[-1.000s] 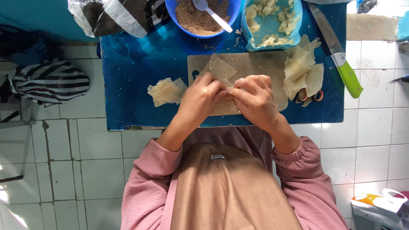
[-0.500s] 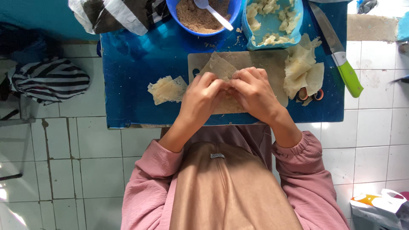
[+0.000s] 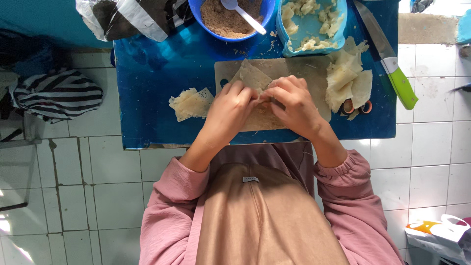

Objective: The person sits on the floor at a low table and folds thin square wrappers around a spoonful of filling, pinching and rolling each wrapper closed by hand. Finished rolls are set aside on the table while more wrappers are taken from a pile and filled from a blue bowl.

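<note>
Hands meet over the cutting board (image 3: 294, 68): left hand (image 3: 230, 110) and right hand (image 3: 294, 105) pinch a pale wrapper (image 3: 252, 78), fingers grasping its folded edge to keep it closed.

Left hand (image 3: 229, 109) and right hand (image 3: 293, 104) pinch a pale wrapper (image 3: 252, 77) together.

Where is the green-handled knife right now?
In the head view, the green-handled knife lies untouched at the right edge of the blue table, beside the stack of pale wrappers.
</note>
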The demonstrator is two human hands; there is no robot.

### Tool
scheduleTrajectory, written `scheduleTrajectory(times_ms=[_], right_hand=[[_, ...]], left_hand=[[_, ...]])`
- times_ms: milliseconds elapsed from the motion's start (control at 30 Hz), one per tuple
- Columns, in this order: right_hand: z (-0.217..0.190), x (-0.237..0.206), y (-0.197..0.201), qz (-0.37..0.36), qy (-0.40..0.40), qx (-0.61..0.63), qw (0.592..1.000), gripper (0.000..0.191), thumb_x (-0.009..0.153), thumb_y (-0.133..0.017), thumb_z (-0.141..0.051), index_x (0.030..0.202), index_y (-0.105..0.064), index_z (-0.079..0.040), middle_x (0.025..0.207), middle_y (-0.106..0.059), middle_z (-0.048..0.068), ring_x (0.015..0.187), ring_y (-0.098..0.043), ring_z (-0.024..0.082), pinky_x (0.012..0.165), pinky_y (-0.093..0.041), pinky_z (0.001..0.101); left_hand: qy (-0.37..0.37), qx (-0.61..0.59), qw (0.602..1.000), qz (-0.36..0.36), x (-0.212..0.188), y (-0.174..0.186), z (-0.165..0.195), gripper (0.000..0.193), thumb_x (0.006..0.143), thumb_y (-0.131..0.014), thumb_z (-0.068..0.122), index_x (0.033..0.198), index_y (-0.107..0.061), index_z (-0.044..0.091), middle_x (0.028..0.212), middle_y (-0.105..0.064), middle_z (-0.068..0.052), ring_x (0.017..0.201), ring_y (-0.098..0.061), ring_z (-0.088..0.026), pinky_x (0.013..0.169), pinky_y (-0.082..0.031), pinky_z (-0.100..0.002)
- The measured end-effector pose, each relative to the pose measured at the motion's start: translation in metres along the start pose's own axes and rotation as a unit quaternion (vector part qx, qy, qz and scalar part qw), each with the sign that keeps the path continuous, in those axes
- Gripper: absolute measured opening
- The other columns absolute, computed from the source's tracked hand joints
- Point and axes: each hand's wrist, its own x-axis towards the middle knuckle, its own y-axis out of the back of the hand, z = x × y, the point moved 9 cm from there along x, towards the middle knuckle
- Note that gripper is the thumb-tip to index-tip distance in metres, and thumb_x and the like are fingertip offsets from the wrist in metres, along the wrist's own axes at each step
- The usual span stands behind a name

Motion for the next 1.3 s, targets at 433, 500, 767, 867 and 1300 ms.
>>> scheduleTrajectory(times_ms=[433,500,767,867,1300], right_hand=[[0.001,-0.002,-0.007,-0.030,-0.096,-0.043,0.994,0.008,0.094,-0.069,-0.017,0.099,-0.072,-0.011,0.103,-0.064,0.006,0.106,-0.057,0.029,0.090,-0.041,0.0424],[0.004,-0.003,-0.009,-0.031,-0.107,-0.037,0.993,0.009,0.093,-0.070,-0.018,0.097,-0.072,-0.011,0.103,-0.065,0.006,0.106,-0.058,0.030,0.091,-0.041,0.0425],[0.011,-0.001,-0.011,-0.010,-0.145,0.004,0.989,0.012,0.085,-0.073,-0.016,0.094,-0.069,-0.009,0.100,-0.063,0.008,0.103,-0.058,0.032,0.087,-0.043,0.0433],[-0.001,0.001,-0.008,-0.006,-0.093,0.022,0.995,0.009,0.086,-0.070,-0.010,0.095,-0.070,-0.012,0.103,-0.062,0.008,0.106,-0.057,0.032,0.092,-0.044,0.0415],[-0.013,-0.012,-0.002,0.040,-0.065,-0.052,0.996,0.021,0.090,-0.072,-0.008,0.111,-0.074,-0.008,0.114,-0.064,0.007,0.114,-0.057,0.029,0.095,-0.041,0.0426]], left_hand=[[0.062,0.061,0.996,-0.035,0.010,-0.011,-0.006,0.019,0.086,-0.075,0.022,0.085,-0.069,0.004,0.091,-0.066,-0.015,0.090,-0.065,-0.037,0.076,-0.054,-0.046],[0.055,0.068,0.995,-0.048,0.012,-0.013,-0.007,0.018,0.085,-0.074,0.022,0.082,-0.070,0.004,0.088,-0.066,-0.016,0.088,-0.066,-0.037,0.074,-0.054,-0.047],[0.085,0.081,0.988,-0.098,0.016,-0.022,-0.012,0.021,0.082,-0.074,0.024,0.077,-0.071,0.004,0.086,-0.067,-0.018,0.086,-0.067,-0.037,0.071,-0.055,-0.049],[0.087,0.092,0.988,-0.083,0.018,-0.013,-0.011,0.018,0.083,-0.074,0.023,0.084,-0.070,0.006,0.091,-0.068,-0.017,0.091,-0.067,-0.037,0.078,-0.055,-0.048],[0.000,-0.025,0.999,0.041,-0.005,0.006,0.015,0.037,0.093,-0.069,0.008,0.129,-0.060,0.011,0.107,-0.070,-0.003,0.103,-0.065,-0.026,0.091,-0.048,-0.042]])
